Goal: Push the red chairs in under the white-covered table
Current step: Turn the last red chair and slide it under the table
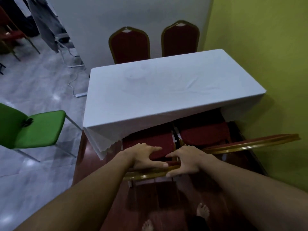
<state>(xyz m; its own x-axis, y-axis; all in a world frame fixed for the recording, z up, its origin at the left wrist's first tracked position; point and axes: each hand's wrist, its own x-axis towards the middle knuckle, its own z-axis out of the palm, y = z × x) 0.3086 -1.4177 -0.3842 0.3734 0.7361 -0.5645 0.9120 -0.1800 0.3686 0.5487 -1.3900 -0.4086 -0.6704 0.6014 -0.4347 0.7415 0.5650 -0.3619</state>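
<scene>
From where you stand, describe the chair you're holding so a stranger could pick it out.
Find the white-covered table against the green wall. Two red chairs sit on its near side, seats partly under the cloth. Mine is the near-left red chair, the only one with the left hand and right hand on its gold-framed backrest; the near-right red chair is untouched.

Two chairs (166, 144) before the table (166, 90) — two chairs (155, 42) behind.

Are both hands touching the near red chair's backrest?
Touching. The head view shows the left hand and right hand gripping the near red chair's gold backrest top.
</scene>
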